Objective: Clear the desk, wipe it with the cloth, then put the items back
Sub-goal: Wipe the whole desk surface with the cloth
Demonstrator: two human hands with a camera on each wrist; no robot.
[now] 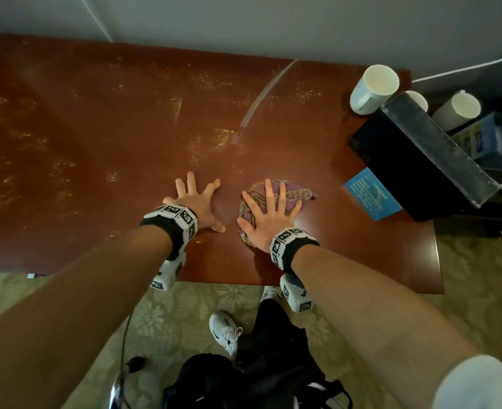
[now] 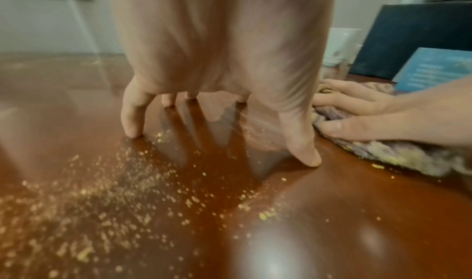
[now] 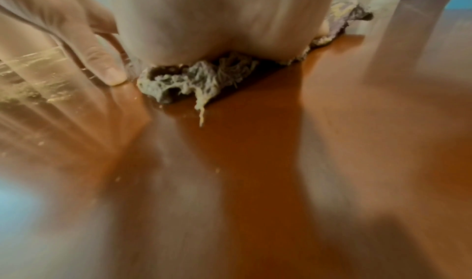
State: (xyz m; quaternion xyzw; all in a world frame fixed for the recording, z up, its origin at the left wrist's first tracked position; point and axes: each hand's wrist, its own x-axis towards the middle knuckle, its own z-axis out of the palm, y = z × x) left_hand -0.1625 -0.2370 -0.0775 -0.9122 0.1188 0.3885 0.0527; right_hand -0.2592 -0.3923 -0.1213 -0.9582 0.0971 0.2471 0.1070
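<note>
A purple and yellow cloth [image 1: 294, 193] lies bunched on the red-brown desk [image 1: 96, 119], near its front edge. My right hand [image 1: 269, 214] presses flat on the cloth with straight, spread fingers; the cloth [image 3: 194, 81] shows frayed under the palm in the right wrist view. Just left of it my left hand [image 1: 198, 199] rests on the bare wood with fingers spread, fingertips [image 2: 310, 159] touching the surface. Yellow crumbs [image 2: 107, 192] are scattered over the desk to the left and behind the hands.
At the desk's right end stand a white cup [image 1: 373, 88], a black box [image 1: 421, 154] and a blue card [image 1: 372, 194]. Two more white cups [image 1: 457, 109] sit behind the box. A black bag [image 1: 243, 379] lies on the carpet below.
</note>
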